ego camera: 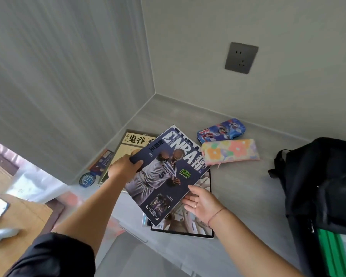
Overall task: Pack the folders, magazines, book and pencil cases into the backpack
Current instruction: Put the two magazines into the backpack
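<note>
A dark blue basketball magazine [164, 172] is lifted at a tilt above the stack. My left hand [124, 166] grips its left edge, thumb on the cover. My right hand [200, 204] is open, fingers touching the magazine's right edge from beneath. Under it lie another magazine [192, 224] and a beige book [134, 140] with black characters. A blue tin pencil case [221, 130] and a floral fabric pencil case [231, 151] lie further back. The black backpack [324, 180] stands at the right, with green folders [332, 254] showing in its opening.
The grey desk [244, 196] sits in a wall corner. A wall socket [241, 57] is above. A blue round badge [87, 179] and small booklet [103, 159] lie by the left wall. A brown surface [24, 214] and a phone are at the far left.
</note>
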Demonstrator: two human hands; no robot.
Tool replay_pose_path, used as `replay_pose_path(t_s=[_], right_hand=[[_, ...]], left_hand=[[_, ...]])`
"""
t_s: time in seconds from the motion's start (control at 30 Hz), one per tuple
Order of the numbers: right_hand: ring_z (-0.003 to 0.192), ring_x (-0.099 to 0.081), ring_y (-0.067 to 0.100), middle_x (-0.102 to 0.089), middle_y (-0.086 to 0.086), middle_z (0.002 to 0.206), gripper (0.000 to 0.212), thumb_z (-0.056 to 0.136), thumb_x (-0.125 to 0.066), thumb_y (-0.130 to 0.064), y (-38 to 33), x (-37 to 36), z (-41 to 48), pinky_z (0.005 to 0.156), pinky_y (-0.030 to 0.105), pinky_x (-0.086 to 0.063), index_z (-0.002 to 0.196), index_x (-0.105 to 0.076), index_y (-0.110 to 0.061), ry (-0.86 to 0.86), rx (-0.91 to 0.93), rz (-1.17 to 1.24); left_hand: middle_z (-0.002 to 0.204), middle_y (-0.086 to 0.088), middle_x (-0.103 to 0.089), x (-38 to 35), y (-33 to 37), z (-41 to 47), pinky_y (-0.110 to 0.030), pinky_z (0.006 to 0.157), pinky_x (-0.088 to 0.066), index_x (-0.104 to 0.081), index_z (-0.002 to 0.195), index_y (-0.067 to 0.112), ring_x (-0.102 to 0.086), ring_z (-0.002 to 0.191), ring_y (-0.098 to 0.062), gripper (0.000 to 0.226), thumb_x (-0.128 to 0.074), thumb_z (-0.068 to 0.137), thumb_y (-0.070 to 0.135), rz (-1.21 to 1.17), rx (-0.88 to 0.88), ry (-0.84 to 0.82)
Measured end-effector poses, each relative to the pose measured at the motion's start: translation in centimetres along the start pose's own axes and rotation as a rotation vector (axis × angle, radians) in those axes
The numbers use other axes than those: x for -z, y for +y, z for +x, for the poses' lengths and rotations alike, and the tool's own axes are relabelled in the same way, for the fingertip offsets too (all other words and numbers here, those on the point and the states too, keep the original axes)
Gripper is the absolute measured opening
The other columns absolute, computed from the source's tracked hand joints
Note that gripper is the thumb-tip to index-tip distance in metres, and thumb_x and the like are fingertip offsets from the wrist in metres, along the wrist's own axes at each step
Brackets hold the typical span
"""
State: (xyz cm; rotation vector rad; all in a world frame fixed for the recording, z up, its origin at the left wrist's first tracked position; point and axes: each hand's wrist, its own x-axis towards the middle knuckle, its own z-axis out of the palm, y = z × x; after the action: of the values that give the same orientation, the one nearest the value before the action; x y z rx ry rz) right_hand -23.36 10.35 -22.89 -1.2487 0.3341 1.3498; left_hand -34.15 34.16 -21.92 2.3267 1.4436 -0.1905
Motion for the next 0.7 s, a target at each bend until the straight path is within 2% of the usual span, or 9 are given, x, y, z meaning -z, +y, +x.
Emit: replay_pose_path(t_s=[0.1, 0.2, 0.3, 0.33, 0.43, 0.5, 0.6, 0.67, 0.7], right_hand=[[0.084, -0.059, 0.024, -0.062, 0.011, 0.088, 0.010, 0.093, -0.052, -0.020, -0.5, 0.6, 0.5, 0.091, 0.038, -0.045, 0.091, -0.056, -0.011, 0.061, 0.016, -0.061], [0.071, -0.057, 0.021, -0.061, 0.009, 0.080, 0.009, 0.092, -0.053, -0.019, -1.0, 1.5, 0.7, 0.061, 0.031, -0.045, 0.090, -0.056, -0.010, 0.125, 0.045, -0.136], [0.071, -0.058, 0.021, -0.063, 0.010, 0.081, 0.007, 0.090, -0.053, -0.010, -1.2, 2.8, 0.9, 0.058, 0.029, -0.044, 0.091, -0.059, -0.007, 0.199, 0.095, -0.231], [0.073, -0.060, 0.022, -0.064, 0.011, 0.082, 0.010, 0.089, -0.053, -0.008, -1.2, 3.2, 0.9, 0.059, 0.029, -0.045, 0.095, -0.061, -0.005, 0.216, 0.114, -0.261], [0.071, -0.061, 0.024, -0.065, 0.012, 0.081, 0.017, 0.088, -0.052, -0.001, -1.5, 4.2, 0.3, 0.059, 0.027, -0.044, 0.103, -0.061, -0.001, 0.226, 0.155, -0.333], [0.071, -0.061, 0.026, -0.066, 0.015, 0.084, 0.020, 0.088, -0.051, 0.001, -1.6, 4.8, -0.2, 0.059, 0.028, -0.047, 0.106, -0.060, -0.001, 0.214, 0.166, -0.307], [0.079, -0.063, 0.031, -0.067, 0.020, 0.091, 0.027, 0.087, -0.054, -0.002, -1.5, 5.9, -0.8, 0.074, 0.037, -0.053, 0.114, -0.059, 0.000, 0.176, 0.166, -0.190], [0.083, -0.064, 0.031, -0.068, 0.018, 0.091, 0.025, 0.089, -0.053, -0.007, -1.1, 6.6, -1.7, 0.083, 0.041, -0.050, 0.112, -0.061, -0.003, 0.121, 0.131, -0.105], [0.083, -0.064, 0.031, -0.069, 0.017, 0.091, 0.023, 0.090, -0.052, -0.008, -0.9, 6.8, -2.1, 0.080, 0.040, -0.051, 0.111, -0.062, -0.005, 0.079, 0.107, -0.089]], left_hand=[[0.076, -0.003, -0.064, 1.6, 0.2, 0.0, -0.026, 0.058, -0.045, -0.059, 0.097, 0.012, -0.061, 0.069, -0.022, 0.051, -0.056, 0.082, 0.061, -0.041, -0.017, -0.147], [0.090, -0.005, -0.066, 2.3, 1.0, -1.4, -0.026, 0.066, -0.049, -0.056, 0.100, 0.013, -0.063, 0.075, -0.020, 0.040, -0.065, 0.083, 0.048, -0.262, 0.036, -0.401], [0.099, -0.011, -0.069, 1.3, 1.7, -3.6, -0.036, 0.078, -0.056, -0.047, 0.118, 0.006, -0.069, 0.086, -0.025, 0.051, -0.075, 0.080, 0.025, -0.574, 0.146, -0.684], [0.098, -0.011, -0.070, 0.5, 2.0, -4.4, -0.039, 0.082, -0.057, -0.048, 0.120, 0.005, -0.069, 0.087, -0.026, 0.054, -0.076, 0.078, 0.024, -0.582, 0.145, -0.683], [0.093, -0.011, -0.068, -1.4, 3.2, -7.3, -0.036, 0.076, -0.056, -0.054, 0.111, 0.007, -0.067, 0.081, -0.025, 0.039, -0.074, 0.080, 0.020, -0.721, 0.117, -0.547], [0.099, -0.015, -0.070, -2.4, 3.7, -8.7, -0.038, 0.079, -0.056, -0.056, 0.115, 0.008, -0.067, 0.085, -0.029, 0.040, -0.074, 0.080, 0.014, -0.840, 0.109, -0.468], [0.096, -0.008, -0.070, -2.8, 3.5, -10.7, -0.029, 0.068, -0.055, -0.054, 0.117, 0.013, -0.068, 0.082, -0.023, 0.039, -0.071, 0.082, 0.008, -0.896, 0.003, -0.395], [0.097, -0.004, -0.070, -2.7, 3.3, -12.1, -0.025, 0.071, -0.054, -0.052, 0.119, 0.015, -0.067, 0.085, -0.021, 0.039, -0.068, 0.084, 0.006, -0.905, -0.095, -0.388], [0.100, -0.004, -0.070, -2.6, 3.2, -12.7, -0.025, 0.074, -0.053, -0.052, 0.121, 0.016, -0.067, 0.089, -0.022, 0.041, -0.067, 0.085, 0.006, -0.909, -0.132, -0.383]])
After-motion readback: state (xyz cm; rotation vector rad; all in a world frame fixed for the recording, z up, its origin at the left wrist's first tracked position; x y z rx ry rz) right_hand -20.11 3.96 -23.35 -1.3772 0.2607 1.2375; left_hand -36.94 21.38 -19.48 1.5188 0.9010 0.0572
